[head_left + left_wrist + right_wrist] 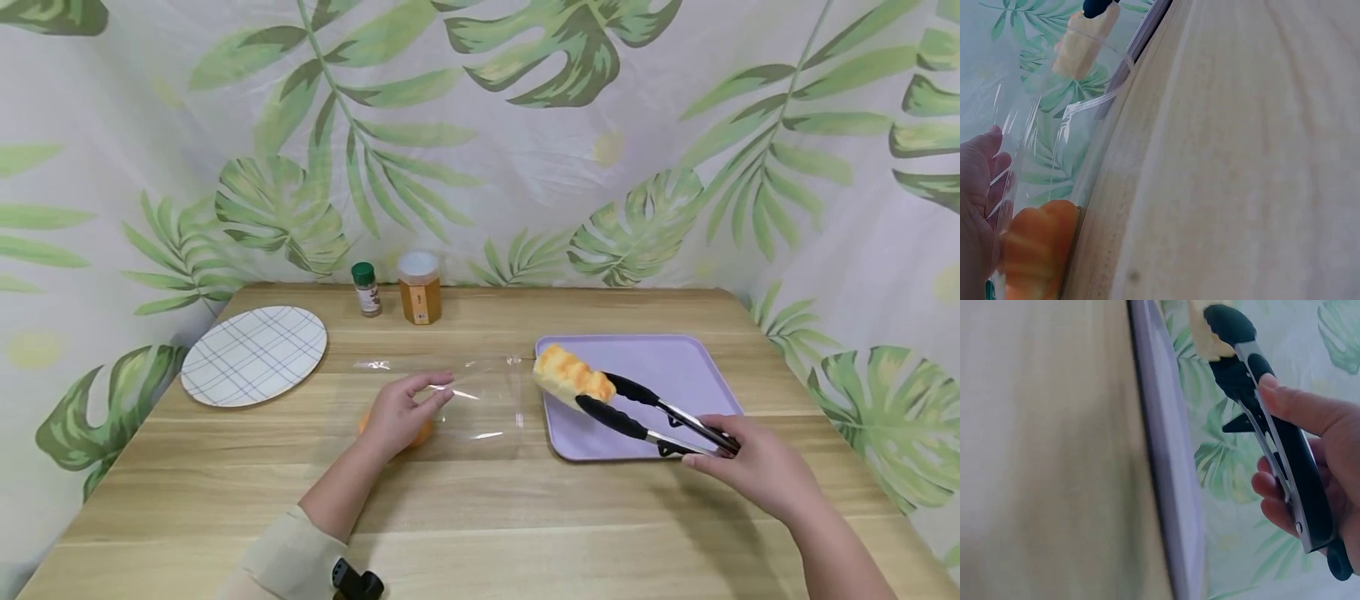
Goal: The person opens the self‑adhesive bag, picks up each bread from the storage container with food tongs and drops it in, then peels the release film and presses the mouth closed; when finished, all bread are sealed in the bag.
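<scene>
Over the left edge of the lilac tray (675, 362), bread (568, 372) hangs clamped in tongs (613, 418) that my right hand (767, 468) grips, between it and my left hand (399, 417), fingers extended at a clear bag (491, 404).

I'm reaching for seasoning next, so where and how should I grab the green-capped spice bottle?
Take the green-capped spice bottle by its labelled body, probably best from the front left: it stands slim and upright, with the wider amber jar close on its right.

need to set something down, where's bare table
Free: table between left arm and right arm, nearer than the tray; also behind the bag, right of the jar. Crowded: around the bag and left hand; the tray, under bread and tongs.
</scene>
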`<state>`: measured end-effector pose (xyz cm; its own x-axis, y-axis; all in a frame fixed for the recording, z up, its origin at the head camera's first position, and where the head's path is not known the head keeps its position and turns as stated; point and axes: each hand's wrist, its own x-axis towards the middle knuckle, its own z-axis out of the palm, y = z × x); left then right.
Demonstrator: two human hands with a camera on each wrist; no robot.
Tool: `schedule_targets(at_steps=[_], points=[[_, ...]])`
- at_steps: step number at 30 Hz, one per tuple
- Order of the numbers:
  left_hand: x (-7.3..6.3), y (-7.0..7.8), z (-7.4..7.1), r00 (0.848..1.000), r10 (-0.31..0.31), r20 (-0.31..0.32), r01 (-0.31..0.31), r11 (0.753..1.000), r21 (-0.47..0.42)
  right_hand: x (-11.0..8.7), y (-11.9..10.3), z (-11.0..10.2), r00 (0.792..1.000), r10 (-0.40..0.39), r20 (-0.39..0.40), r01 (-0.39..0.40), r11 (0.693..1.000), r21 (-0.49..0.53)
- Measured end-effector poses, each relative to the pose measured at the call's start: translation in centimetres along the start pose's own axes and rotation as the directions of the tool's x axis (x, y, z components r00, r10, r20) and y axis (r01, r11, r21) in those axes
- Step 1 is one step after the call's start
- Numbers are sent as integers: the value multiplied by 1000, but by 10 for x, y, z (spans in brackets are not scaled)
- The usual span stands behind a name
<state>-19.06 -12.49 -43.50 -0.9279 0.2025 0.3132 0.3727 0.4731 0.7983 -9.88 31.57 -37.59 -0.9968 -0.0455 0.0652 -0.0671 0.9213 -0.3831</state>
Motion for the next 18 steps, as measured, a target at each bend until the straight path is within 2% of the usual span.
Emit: schedule_targets(at_steps=[7, 18], points=[[-2, 1, 0, 1000, 3, -8, -3, 1000, 7, 18, -16, -4, 990, -127, 62, 126, 992, 33], [-5, 5, 2, 999, 35, 1, -35, 999, -10, 46, -38, 7, 967, -216, 137, 218, 976, -1]])
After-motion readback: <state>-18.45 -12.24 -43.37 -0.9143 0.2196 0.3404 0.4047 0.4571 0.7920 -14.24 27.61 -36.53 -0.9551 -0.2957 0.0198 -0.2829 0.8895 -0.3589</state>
